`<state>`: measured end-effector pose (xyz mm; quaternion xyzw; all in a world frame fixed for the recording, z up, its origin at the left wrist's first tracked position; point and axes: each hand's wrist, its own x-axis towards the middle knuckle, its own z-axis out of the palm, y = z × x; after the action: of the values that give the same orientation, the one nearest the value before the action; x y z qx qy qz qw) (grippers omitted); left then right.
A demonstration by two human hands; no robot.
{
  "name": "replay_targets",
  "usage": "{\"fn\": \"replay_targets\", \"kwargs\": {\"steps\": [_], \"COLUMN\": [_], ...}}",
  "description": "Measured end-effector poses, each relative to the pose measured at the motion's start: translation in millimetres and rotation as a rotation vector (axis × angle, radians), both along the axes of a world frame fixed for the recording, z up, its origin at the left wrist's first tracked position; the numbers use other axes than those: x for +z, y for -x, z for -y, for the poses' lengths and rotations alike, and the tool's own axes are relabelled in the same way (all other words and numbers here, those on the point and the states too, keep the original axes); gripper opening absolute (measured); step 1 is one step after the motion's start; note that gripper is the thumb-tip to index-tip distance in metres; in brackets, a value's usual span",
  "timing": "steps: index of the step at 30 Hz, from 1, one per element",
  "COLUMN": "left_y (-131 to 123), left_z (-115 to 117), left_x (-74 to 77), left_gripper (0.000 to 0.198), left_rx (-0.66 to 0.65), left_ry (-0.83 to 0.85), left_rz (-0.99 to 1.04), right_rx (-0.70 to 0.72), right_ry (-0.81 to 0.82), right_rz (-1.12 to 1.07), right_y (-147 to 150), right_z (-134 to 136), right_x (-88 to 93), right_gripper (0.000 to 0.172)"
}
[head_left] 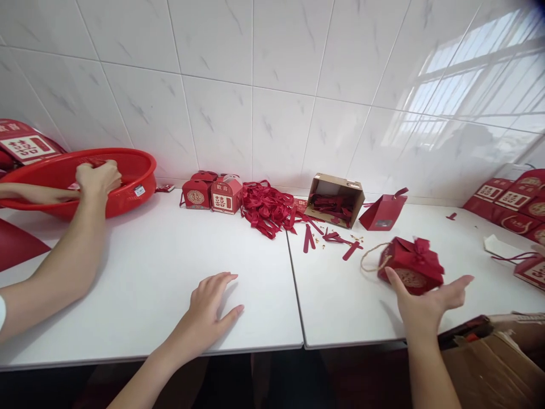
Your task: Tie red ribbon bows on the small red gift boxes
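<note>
My right hand (pixel 428 307) is spread, thumb and fingers apart, right in front of a red gift box (pixel 411 270) with a ribbon bow on top and a twisted rope handle at its left. Whether the hand touches the box I cannot tell. To the left, my left hand (pixel 209 309) hovers over or rests on the white table (pixel 149 295), its fingers loosely apart and nothing in it. Beyond it lies a heap of red ribbons (pixel 268 207). Several flat red strips (pixel 309 237) and small gold fasteners (pixel 323 246) are scattered near a tipped cardboard box (pixel 356 196) holding more strips.
Another person's hands (pixel 97 176) reach into a red plastic basin (pixel 145 165) at the left. Small red boxes (pixel 225 196) and a red pouch-shaped box (pixel 383 215) stand by the tiled wall. Stacked red boxes (pixel 511 199) line the right. A carton (pixel 494 363) sits at the front right edge.
</note>
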<state>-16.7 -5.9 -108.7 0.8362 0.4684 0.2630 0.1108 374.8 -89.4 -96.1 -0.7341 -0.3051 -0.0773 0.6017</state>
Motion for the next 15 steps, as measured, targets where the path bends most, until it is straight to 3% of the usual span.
{"fn": "replay_targets", "kwargs": {"steps": [3, 9, 13, 15], "left_y": [-2.0, -13.0, -47.0, -73.4], "left_z": [2.1, -4.6, -35.5, -58.9], "left_x": [4.7, 19.7, 27.5, 27.2], "left_gripper": [0.044, 0.052, 0.057, 0.055], "left_rx": [0.013, -0.019, -0.157, -0.140], "left_ry": [0.052, 0.225, 0.280, 0.278], "left_rz": [-0.042, -0.233, -0.262, -0.212], "right_rx": [-0.052, 0.257, 0.529, 0.679], "right_ry": [0.117, 0.339, 0.316, 0.267], "right_rz": [-0.012, -0.012, 0.055, 0.003], "right_y": [-4.4, 30.1, 77.1, 103.7], "right_z": [-7.0, -11.0, -4.8, -1.5], "right_x": [-12.3, -35.9, -34.7, -30.1], "right_gripper": [0.121, 0.087, 0.067, 0.058]}}
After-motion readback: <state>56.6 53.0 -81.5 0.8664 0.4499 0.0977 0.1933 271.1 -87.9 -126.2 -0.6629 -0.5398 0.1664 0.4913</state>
